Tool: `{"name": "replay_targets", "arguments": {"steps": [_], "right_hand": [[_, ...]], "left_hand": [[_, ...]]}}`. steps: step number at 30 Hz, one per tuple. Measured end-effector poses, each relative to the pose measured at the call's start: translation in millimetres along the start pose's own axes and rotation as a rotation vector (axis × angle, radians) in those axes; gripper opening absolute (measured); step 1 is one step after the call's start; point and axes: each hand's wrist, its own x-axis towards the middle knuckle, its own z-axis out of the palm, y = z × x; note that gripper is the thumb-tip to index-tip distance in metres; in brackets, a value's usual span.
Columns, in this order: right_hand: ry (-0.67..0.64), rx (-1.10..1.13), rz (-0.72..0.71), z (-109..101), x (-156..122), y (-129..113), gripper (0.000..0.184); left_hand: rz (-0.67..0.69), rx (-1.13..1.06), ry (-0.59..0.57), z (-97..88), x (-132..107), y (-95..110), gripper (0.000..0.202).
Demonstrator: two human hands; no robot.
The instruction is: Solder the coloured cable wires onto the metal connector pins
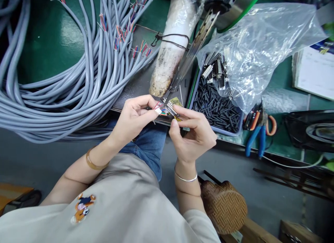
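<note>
Trainee: What is the condition of the left hand (135, 114)?

Instructor: The thumb and index finger are pressed together, pinching thin coloured wires (163, 111). A red strand shows at the fingertips. The remaining fingers are curled toward the palm.

Trainee: And the right hand (194, 131)?

Instructor: The thumb and index finger pinch the near end of a metal multi-pin connector (170, 107). The middle finger lies alongside the index finger. Grip pressure cannot be told.

Trainee: State the connector's location.

Instructor: It is between the two hands, set at a slant, near the front edge of a dark work plate (135, 86). The wires are on its left side. The soldering iron (192, 53) points down at it; whether the tip touches the metal or a wire cannot be told. A white tube (169, 56) ends just above.

Trainee: Identify the surrounding items.

Instructor: Left: a bundle of grey cables (78, 107), many ends stripped to coloured cores. Right: a blue bin (225, 132) containing short black sleeves (214, 107), with further connectors (217, 70) and a clear plastic bag (255, 51) over its rear part. Blue-handled pliers (261, 140) rest beside the bin.
</note>
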Motion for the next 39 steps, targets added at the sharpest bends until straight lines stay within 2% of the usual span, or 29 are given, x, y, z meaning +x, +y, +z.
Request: {"name": "replay_targets", "arguments": {"steps": [5,12,22,39], "right_hand": [[-0.009,0.022,-0.014,-1.7,-5.0,2.9,0.015],[-0.032,0.058,0.046,-1.6,-6.4,2.4,0.014],[-0.039,0.034,-0.011,0.0,-3.7,3.4,0.015],[-0.024,-0.061,-0.096,1.5,4.8,1.5,0.018]], "left_hand": [[-0.018,-0.008,-0.010,-0.1,-0.2,-4.1,0.015],[0.045,0.030,-0.009,-1.3,-2.5,-7.5,0.014],[0.190,0.132,0.044,0.3,-3.7,-12.8,0.012],[0.228,0.223,0.052,2.7,-2.7,-5.6,0.009]]}}
